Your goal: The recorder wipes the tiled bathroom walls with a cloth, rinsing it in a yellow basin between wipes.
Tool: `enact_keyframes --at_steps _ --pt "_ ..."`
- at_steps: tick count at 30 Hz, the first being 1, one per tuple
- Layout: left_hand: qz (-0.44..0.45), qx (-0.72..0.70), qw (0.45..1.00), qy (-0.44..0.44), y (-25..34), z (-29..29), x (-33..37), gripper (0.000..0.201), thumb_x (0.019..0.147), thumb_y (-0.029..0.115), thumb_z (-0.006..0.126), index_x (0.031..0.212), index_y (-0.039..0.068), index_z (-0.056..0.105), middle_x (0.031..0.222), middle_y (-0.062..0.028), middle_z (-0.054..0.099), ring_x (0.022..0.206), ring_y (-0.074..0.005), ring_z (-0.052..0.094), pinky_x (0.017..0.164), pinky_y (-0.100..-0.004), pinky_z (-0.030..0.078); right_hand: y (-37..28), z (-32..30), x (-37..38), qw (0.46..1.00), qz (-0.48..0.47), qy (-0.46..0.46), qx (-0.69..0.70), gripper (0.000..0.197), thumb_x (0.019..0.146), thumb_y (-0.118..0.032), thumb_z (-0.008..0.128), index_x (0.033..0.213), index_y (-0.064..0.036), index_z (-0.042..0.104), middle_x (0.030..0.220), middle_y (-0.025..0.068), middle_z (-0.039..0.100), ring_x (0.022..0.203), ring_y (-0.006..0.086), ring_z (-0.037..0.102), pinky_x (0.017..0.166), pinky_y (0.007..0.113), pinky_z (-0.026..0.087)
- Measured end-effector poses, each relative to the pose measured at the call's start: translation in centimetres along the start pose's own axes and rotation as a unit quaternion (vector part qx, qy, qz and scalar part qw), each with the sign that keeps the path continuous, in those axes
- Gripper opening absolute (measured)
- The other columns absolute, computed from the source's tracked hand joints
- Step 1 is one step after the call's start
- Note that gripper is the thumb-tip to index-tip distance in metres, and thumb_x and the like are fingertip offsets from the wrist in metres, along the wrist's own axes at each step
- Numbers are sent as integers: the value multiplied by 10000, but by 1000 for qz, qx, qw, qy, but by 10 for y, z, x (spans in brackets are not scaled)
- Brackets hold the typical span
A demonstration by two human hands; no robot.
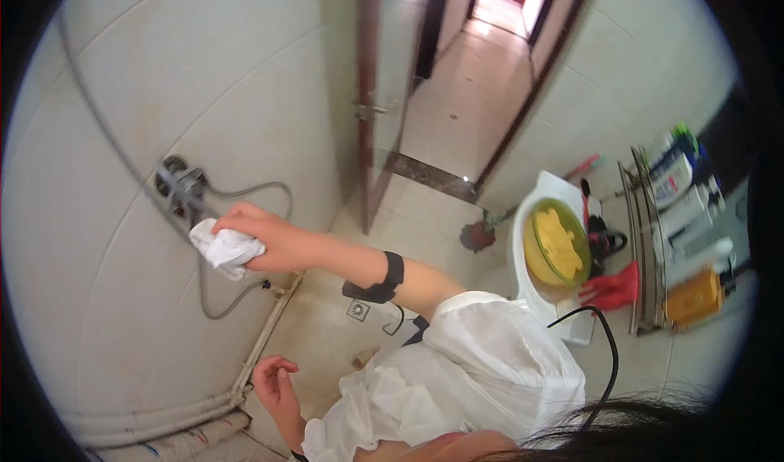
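A bunched white cloth (pixel 224 246) is gripped in my right hand (pixel 273 237), fingers wrapped over it. That arm reaches out to the tiled wall, just below a metal shower mixer tap (pixel 181 186). The cloth overlaps the lower part of the tap and the grey shower hose (pixel 110 127) in this view, and I cannot tell whether it touches them. Lower down, my left hand (pixel 276 383) hovers near the wall pipes with loosely curled, parted fingers and nothing visible in it. A dark band (pixel 380 278) with a cable is strapped round my right forearm.
White pipes (pixel 269 331) run along the wall's base. A floor drain (pixel 357 310) lies below my right arm. On the right, a white sink (pixel 523 241) bears a green basin (pixel 535 217) with yellow items, beside red rubber gloves (pixel 611 287) and a bottle shelf (pixel 641 249). A door (pixel 380 94) stands ajar.
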State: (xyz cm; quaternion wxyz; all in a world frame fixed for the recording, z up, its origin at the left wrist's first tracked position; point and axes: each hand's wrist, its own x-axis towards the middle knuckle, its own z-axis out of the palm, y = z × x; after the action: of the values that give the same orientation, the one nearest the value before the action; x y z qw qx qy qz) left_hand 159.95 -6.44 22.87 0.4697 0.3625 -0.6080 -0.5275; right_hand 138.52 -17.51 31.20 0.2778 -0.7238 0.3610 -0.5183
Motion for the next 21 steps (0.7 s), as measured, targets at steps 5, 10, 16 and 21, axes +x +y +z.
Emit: enact_keyframes --at_steps 5,10,16,21 --pt "4 -20 999 -46 1 54 3 179 772 -33 425 944 -8 466 743 -87 521 674 -139 497 635 -255 424 -14 -63 -87 984 44 167 -30 477 611 -7 588 1064 -103 476 986 75 439 939 233 452 801 288 367" --pt "9 -56 983 -175 5 127 12 179 778 -31 426 950 -8 467 750 -85 528 687 -140 499 652 -257 419 -45 -116 -171 951 77 293 -64 442 632 5 559 1056 -93 484 977 76 447 929 210 465 800 273 364" --pt "5 -83 924 -374 6 188 34 184 775 -27 451 957 -11 469 774 -87 541 716 -141 509 680 -266 421 -66 -150 -254 865 153 468 -98 458 658 2 556 1093 -99 455 962 45 472 899 148 472 791 258 374" --pt "9 -53 856 -514 -9 255 49 195 785 -11 455 979 -2 469 804 -69 531 725 -130 510 664 -258 423 -62 -164 -320 770 130 604 -158 458 642 0 585 1066 -53 417 923 54 496 851 142 491 760 260 396"
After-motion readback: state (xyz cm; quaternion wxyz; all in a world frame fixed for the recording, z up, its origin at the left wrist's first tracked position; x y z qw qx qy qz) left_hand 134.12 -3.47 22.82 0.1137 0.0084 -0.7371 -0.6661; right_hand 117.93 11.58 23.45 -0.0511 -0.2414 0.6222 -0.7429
